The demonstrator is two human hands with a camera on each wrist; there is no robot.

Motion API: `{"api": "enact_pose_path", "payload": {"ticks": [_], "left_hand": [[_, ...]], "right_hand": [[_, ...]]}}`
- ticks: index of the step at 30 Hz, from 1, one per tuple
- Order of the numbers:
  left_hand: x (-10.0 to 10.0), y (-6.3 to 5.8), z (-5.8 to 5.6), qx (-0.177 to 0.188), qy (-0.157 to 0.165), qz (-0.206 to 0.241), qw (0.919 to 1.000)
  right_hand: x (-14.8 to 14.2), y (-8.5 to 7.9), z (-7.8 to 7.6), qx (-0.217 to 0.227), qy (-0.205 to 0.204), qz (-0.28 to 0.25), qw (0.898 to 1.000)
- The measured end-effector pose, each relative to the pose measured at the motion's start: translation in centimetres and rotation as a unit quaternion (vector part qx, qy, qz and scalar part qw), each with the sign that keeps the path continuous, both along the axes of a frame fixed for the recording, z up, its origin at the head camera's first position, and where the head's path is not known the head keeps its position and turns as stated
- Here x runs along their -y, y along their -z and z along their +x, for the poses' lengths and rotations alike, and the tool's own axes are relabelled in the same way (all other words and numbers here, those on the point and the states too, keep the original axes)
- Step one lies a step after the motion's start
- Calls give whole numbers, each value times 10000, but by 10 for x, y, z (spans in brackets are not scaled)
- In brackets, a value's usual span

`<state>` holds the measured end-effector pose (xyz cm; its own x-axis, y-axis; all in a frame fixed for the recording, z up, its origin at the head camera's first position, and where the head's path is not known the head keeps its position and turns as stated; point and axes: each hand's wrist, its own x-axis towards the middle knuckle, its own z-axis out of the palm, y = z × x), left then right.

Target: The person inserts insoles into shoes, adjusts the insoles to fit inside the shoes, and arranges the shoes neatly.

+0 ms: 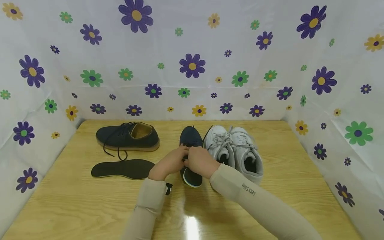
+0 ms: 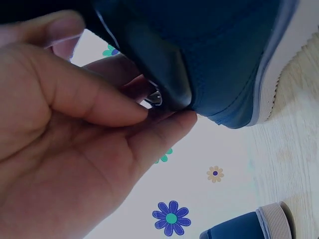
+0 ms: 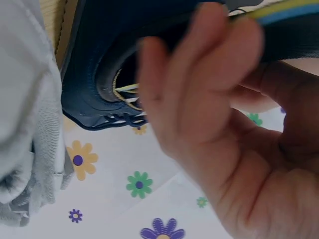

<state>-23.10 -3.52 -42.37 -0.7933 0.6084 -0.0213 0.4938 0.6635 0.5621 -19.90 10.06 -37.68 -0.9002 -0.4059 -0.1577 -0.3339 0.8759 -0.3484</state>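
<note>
A navy lace-up shoe (image 1: 191, 136) stands mid-table, toe toward the back wall. My left hand (image 1: 172, 163) is at its opening; in the left wrist view, thumb and fingers (image 2: 134, 112) pinch the dark collar edge (image 2: 174, 79). My right hand (image 1: 201, 161) holds a black insole (image 1: 193, 179) with a yellow and blue layered edge, tilted over the shoe's opening. In the right wrist view the insole (image 3: 291, 37) runs behind the curled fingers, its front part hidden by the hand. The shoe's collar and laces (image 3: 132, 119) lie just past the fingertips.
The other navy shoe (image 1: 127, 137) lies sideways at the back left, laces trailing on the wooden table (image 1: 75, 206). A second black insole (image 1: 120, 169) lies flat in front of it. A pair of white sneakers (image 1: 235, 146) stands close on the right. Flowered cloth (image 1: 168, 43) encloses the table.
</note>
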Motion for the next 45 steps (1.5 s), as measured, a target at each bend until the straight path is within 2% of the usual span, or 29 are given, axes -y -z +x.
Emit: {"api": "enact_pose_path", "payload": {"ticks": [3, 7, 11, 14, 18, 20, 25, 30, 34, 38, 42, 45], "left_hand": [[-1, -1, -3, 102, -102, -308, 9994], [-4, -2, -3, 150, -100, -625, 9979], [-5, -3, -3, 311, -166, -688, 9970], [-4, -3, -4, 354, -178, -697, 9968], [-2, -6, -4, 267, -191, -693, 9971], [-1, -7, -4, 251, -199, -617, 9976], [-4, -9, 0, 415, -161, -272, 9986], [-4, -7, 2, 491, -233, -195, 9983], [-4, -7, 1, 477, -212, -377, 9979], [-3, -6, 1, 583, -229, -416, 9972], [-3, -4, 0, 622, -221, -333, 9973], [-3, -3, 0, 545, -175, -354, 9977]], "right_hand": [[1, 0, 7, -157, -58, 374, 9992], [0, -5, 31, -295, -207, 802, 9961], [2, -12, 53, -309, -165, 904, 9953], [4, -13, 59, -602, -170, 862, 9943], [4, -11, 54, -1275, -296, 707, 9889], [3, -9, 49, -1611, -390, 814, 9828], [5, 6, 30, -1776, -150, 964, 9792], [6, 17, 19, -1453, 184, 481, 9880], [2, 15, 21, -896, -23, 155, 9959], [-3, 12, 17, -489, -291, -121, 9983], [-4, 17, 9, -441, -256, -167, 9986], [-4, 22, 4, -411, -231, 27, 9989]]}}
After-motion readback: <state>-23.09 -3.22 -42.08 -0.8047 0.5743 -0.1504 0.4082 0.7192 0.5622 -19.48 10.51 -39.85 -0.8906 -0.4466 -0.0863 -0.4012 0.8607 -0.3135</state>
